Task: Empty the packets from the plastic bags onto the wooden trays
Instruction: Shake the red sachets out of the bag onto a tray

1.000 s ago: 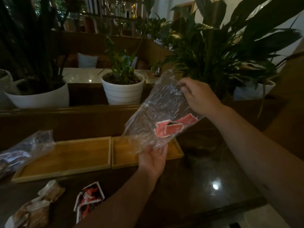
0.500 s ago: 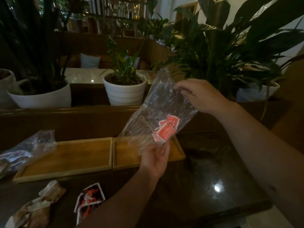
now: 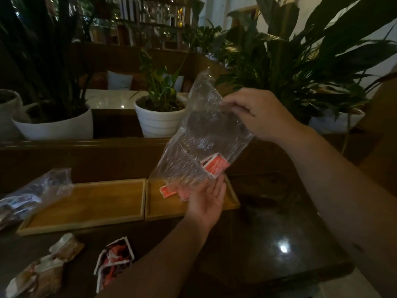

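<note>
I hold a clear plastic bag tilted over the right wooden tray. My right hand pinches its raised upper end. My left hand holds the low mouth end from below, palm up. A red packet lies inside the bag near the mouth. Another red packet shows just outside the mouth, above the right tray; whether it rests on the tray I cannot tell. The larger left wooden tray lies beside it with nothing on it.
A second plastic bag with dark packets lies at the left tray's left end. Brown packets and red-and-black packets lie on the dark glossy table near me. White plant pots stand on a wooden ledge behind.
The red packets slid down the bag toward its mouth; one has come out over the right tray. My right hand tipped the bag's upper end steeper.
</note>
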